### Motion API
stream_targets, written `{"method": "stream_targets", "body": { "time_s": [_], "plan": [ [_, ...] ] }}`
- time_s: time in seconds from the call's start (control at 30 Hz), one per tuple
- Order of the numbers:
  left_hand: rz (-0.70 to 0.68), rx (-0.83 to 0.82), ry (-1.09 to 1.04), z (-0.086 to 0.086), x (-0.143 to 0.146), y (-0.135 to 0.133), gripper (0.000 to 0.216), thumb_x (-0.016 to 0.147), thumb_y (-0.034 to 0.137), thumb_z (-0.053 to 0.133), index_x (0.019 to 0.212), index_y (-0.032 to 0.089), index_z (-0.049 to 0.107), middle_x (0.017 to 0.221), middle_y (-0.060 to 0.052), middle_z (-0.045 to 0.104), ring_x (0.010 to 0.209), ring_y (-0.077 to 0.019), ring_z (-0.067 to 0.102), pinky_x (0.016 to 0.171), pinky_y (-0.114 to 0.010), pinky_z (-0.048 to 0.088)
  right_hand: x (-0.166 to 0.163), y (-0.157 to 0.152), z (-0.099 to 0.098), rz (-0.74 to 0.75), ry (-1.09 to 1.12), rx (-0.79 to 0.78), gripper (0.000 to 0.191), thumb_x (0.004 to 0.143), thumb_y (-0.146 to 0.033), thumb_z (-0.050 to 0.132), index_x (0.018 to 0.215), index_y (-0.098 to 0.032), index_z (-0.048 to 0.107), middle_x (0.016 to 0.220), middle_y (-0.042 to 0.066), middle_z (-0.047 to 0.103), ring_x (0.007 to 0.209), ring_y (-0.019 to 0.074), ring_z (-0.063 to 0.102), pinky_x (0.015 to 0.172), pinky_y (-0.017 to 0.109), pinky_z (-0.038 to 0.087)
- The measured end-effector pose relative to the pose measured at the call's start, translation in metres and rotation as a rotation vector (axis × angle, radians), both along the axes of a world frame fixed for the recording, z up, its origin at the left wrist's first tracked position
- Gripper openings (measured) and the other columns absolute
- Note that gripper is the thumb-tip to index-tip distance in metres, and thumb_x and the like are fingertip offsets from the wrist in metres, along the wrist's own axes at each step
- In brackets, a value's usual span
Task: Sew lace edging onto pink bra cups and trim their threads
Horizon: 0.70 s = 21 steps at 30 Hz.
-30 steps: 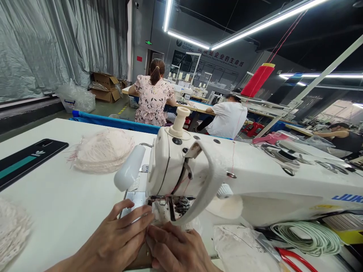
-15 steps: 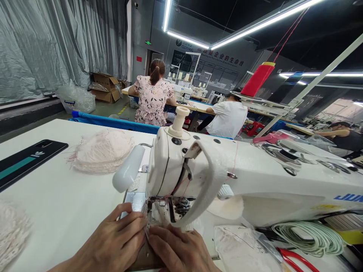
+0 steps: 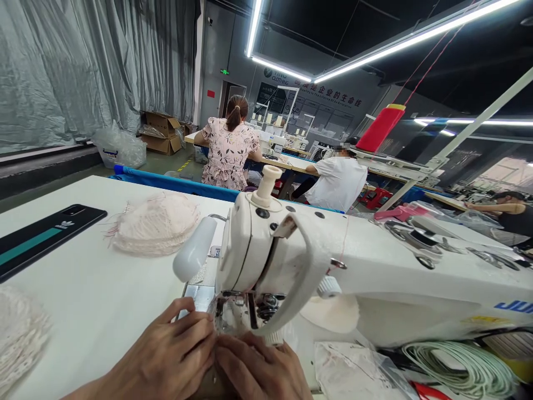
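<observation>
A white sewing machine [image 3: 375, 278] stands on the white table [image 3: 95, 300]. My left hand [image 3: 166, 355] and my right hand [image 3: 258, 369] lie side by side just in front of its presser foot [image 3: 239, 305]. Their fingertips press together on a small pale lace piece [image 3: 227, 322] under the foot. Most of that piece is hidden by the fingers and the machine head. Red thread runs down the machine's face.
A stack of pink lace pieces [image 3: 156, 224] lies at mid-left, more lace [image 3: 19, 333] at the near left edge, a black phone [image 3: 39, 239] far left. A coiled pale cord [image 3: 462, 361] and a plastic bag [image 3: 353, 369] lie right. A red thread cone [image 3: 378, 128] stands behind. Other people sit at tables beyond.
My view has tilted and shifted slightly. Both hands have slid a little toward me, staying pinched on the lace at the presser foot.
</observation>
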<state>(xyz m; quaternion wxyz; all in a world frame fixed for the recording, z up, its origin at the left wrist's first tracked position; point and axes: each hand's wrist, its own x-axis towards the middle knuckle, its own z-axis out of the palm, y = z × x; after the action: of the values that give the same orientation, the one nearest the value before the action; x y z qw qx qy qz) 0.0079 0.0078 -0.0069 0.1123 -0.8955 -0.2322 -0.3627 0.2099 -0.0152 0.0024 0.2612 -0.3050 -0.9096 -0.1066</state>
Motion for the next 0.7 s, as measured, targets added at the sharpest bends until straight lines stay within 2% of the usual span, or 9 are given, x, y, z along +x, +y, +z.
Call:
{"method": "stream_targets", "body": {
  "time_s": [0.2, 0.33, 0.43, 0.5, 0.57, 0.63, 0.7],
  "plan": [
    [0.033, -0.089, -0.041, -0.002, -0.003, 0.001, 0.027, 0.091, 0.009, 0.038, 0.091, 0.019, 0.063, 0.095, -0.003, 0.069, 0.100, -0.0144, 0.059, 0.101, -0.033, 0.031, -0.001, 0.009, -0.009, -0.008, 0.051, 0.054, 0.062, 0.094, -0.059, 0.017, 0.105, -0.015, 0.058, 0.093, 0.007, 0.072, 0.062, 0.0178, 0.063, 0.064, 0.031, 0.048],
    [0.106, -0.141, -0.060, -0.004, -0.006, -0.001, 0.029, 0.093, 0.013, 0.036, 0.105, 0.020, 0.062, 0.105, -0.003, 0.067, 0.108, -0.0154, 0.056, 0.106, -0.034, 0.025, -0.002, 0.010, -0.010, -0.066, 0.034, 0.070, 0.056, 0.095, -0.056, 0.023, 0.108, -0.013, 0.056, 0.092, 0.011, 0.072, 0.072, 0.0229, 0.064, 0.079, 0.041, 0.044],
    [0.112, -0.165, -0.077, -0.004, -0.007, -0.001, 0.028, 0.091, 0.014, 0.041, 0.111, 0.020, 0.060, 0.110, -0.005, 0.065, 0.109, -0.0167, 0.055, 0.105, -0.034, 0.023, -0.003, 0.006, -0.009, -0.147, 0.005, 0.061, 0.050, 0.094, -0.052, 0.032, 0.116, -0.012, 0.053, 0.102, 0.013, 0.069, 0.083, 0.0261, 0.063, 0.083, 0.043, 0.041],
    [0.107, -0.169, -0.083, -0.002, -0.007, -0.001, 0.030, 0.089, 0.011, 0.041, 0.112, 0.018, 0.059, 0.111, -0.006, 0.065, 0.110, -0.0177, 0.055, 0.104, -0.035, 0.025, -0.004, 0.005, -0.008, -0.206, 0.000, 0.051, 0.048, 0.092, -0.049, 0.040, 0.117, -0.011, 0.053, 0.101, 0.014, 0.068, 0.085, 0.0273, 0.062, 0.084, 0.044, 0.039],
    [0.106, -0.176, -0.083, 0.001, -0.008, -0.001, 0.033, 0.087, 0.006, 0.039, 0.113, 0.017, 0.058, 0.109, -0.007, 0.065, 0.108, -0.0179, 0.056, 0.101, -0.035, 0.028, -0.007, 0.006, -0.007, -0.241, -0.003, 0.047, 0.033, 0.091, -0.036, 0.046, 0.111, -0.012, 0.055, 0.093, 0.013, 0.069, 0.080, 0.0256, 0.062, 0.082, 0.042, 0.039],
    [0.110, -0.174, -0.078, 0.006, -0.010, -0.005, 0.038, 0.085, 0.002, 0.037, 0.113, 0.017, 0.057, 0.107, -0.007, 0.065, 0.104, -0.0171, 0.057, 0.097, -0.034, 0.030, -0.010, 0.008, -0.001, -0.229, -0.008, 0.021, 0.017, 0.088, -0.015, 0.044, 0.098, -0.014, 0.058, 0.084, 0.011, 0.068, 0.073, 0.0224, 0.061, 0.078, 0.039, 0.039],
    [0.124, -0.199, -0.064, 0.014, -0.014, -0.014, 0.044, 0.082, 0.000, 0.037, 0.118, 0.019, 0.053, 0.114, -0.007, 0.063, 0.106, -0.0177, 0.056, 0.097, -0.034, 0.030, -0.011, 0.005, 0.011, -0.127, 0.005, -0.105, 0.021, 0.084, -0.005, 0.039, 0.087, -0.015, 0.058, 0.079, 0.009, 0.066, 0.070, 0.0197, 0.059, 0.075, 0.037, 0.039]
  ]
}}
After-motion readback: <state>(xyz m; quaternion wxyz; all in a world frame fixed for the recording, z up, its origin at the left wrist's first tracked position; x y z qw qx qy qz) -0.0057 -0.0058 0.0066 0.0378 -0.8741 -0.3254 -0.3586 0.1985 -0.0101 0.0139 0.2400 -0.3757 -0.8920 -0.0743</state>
